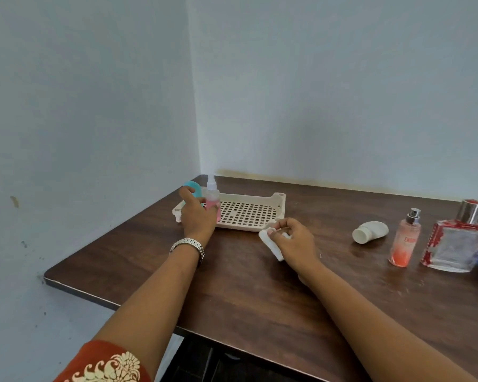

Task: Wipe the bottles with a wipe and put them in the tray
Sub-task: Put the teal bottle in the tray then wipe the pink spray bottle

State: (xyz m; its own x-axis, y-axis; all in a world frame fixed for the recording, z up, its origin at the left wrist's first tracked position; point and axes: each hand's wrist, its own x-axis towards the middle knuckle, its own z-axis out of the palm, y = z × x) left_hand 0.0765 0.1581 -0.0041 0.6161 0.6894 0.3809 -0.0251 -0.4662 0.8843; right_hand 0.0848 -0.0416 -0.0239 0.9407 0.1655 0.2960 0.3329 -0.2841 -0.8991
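A brown counter (232,285) fills the lower frame. At centre sits a cream perforated tray (249,213), and the left hand (198,213) grips an upright pink spray bottle (212,197) at its left end. The right hand (297,244), just below the tray's right corner, pinches a white wipe (271,245). At far right stand a square glass bottle (455,244) and a slim pink bottle (404,241), with a white bottle (370,232) on its side.

setting: plain room, likely a home | walls (94,106): pale blue paint, meeting in a corner beyond the left hand (198,213) | table (232,299): dark wood-grain top | toiletries right of the right hand (295,244): white bottle (370,232); orange-pink spray bottle (404,239); square perfume bottle (455,244)
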